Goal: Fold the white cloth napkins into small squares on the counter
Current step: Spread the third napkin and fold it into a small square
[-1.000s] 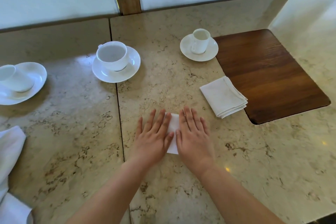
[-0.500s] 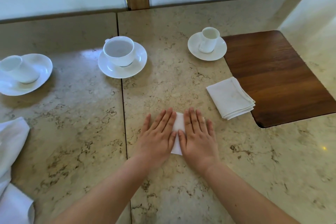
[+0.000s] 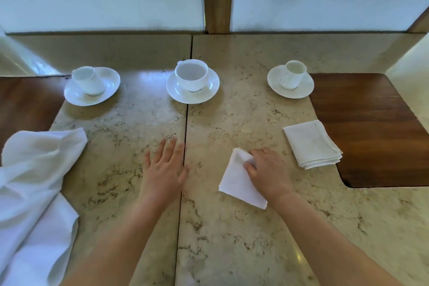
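- Cloth, unfolded: a heap of loose white napkins (image 3: 34, 183) lies on the counter (image 3: 232, 239) well to the left of the left hand; judged to be the stock yet to be folded.
- Left hand (image 3: 166, 169): fingers straight and together, holding nothing, flat at or just above the stone beside the seam between slabs. For the next piece, it should reach leftward to the heap and take one layer only.
- Small folded napkin (image 3: 240, 181): lies just left of, and partly under, the right hand; its far corner is lifted.
- Right hand (image 3: 267, 172): fingers curled, pinching that lifted corner. To finish well, carry the square low, keeping the layers squeezed so they do not fan open.
- Finished napkin (image 3: 312, 144): near, to the right of the right hand, at the edge of the wooden inlay (image 3: 376, 130). Probably the stacking spot; align edges on landing.
- Cups on saucers (image 3: 192, 81): beyond both hands, well apart from the work.
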